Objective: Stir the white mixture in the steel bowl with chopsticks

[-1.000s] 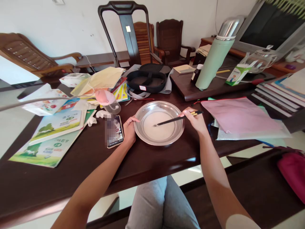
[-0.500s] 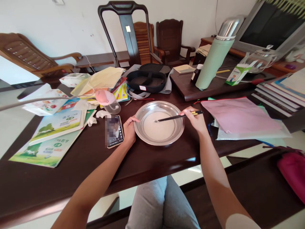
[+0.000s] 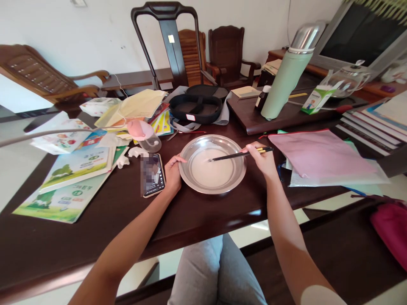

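A round metal basin (image 3: 212, 189) stands on the dark wooden table, with a pale, milky liquid (image 3: 212, 171) in its bottom. My left hand (image 3: 173, 173) grips the basin's left rim, the thumb over the edge and the other fingers mostly hidden outside it. Over the right rim, my right hand (image 3: 261, 158) is closed around a pair of black chopsticks (image 3: 230, 156) with gold-coloured upper ends. Their tips reach into the liquid near the middle of the basin. Just left of my left hand lies a phone (image 3: 154, 174) with its screen lit.
Booklets (image 3: 63, 199), crumpled tissues and a pink-lidded cup (image 3: 144, 135) lie to the left. Behind the basin is an open black case (image 3: 195, 108). A tall green thermos (image 3: 286, 76) stands on a raised board at back right; a pink zip pouch (image 3: 321, 152) lies right.
The chopsticks and my right hand have shifted slightly to the right, their tips still in the liquid. My left hand and the basin stay where they were.
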### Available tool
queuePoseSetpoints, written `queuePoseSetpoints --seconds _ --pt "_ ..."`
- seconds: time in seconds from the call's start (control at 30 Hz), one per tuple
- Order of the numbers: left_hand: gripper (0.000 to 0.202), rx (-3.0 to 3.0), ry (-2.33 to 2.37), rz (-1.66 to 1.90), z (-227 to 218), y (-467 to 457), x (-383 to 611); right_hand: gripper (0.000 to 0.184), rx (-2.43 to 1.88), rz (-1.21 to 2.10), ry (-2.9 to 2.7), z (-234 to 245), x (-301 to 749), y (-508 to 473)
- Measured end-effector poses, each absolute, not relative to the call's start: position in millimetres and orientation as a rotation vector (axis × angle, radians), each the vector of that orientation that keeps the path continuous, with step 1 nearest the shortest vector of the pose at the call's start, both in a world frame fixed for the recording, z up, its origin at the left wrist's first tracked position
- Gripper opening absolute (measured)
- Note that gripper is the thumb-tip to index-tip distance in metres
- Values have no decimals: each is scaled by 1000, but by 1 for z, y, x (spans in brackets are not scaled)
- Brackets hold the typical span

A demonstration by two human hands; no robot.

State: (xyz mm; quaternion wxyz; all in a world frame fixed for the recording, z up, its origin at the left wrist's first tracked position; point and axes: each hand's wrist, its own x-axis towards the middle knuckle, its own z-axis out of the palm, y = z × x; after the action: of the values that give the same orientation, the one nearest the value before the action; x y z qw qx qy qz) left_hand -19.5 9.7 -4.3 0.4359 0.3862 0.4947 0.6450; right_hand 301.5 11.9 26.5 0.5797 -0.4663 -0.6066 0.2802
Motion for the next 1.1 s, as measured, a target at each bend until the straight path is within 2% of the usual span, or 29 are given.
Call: queuePoseSetpoints --seconds 0.13,0.33,0.53,0.63,0.8,1.0,1.1 --pt "6 957 1210 1616 -4 10 -19 61 -1136 550 -1249 27 309 14" --pt "5 978 1211 1602 -5 10 -20 60 -1054 777 -1460 31 298 8" --pt "11 983 1227 1599 -6 10 -21 59 -1137 556 -1286 29 305 12" --pt "9 978 1227 1596 -6 10 -21 63 -1110 587 -1255 30 307 11" --pt "14 974 1250 1580 -5 10 -20 59 -1038 729 -1501 31 297 6" --pt "13 961 1246 1586 -5 10 -20 57 -1150 491 -1297 27 307 12" --pt "12 962 1238 1595 -5 10 -20 62 -1108 549 -1224 28 309 12"
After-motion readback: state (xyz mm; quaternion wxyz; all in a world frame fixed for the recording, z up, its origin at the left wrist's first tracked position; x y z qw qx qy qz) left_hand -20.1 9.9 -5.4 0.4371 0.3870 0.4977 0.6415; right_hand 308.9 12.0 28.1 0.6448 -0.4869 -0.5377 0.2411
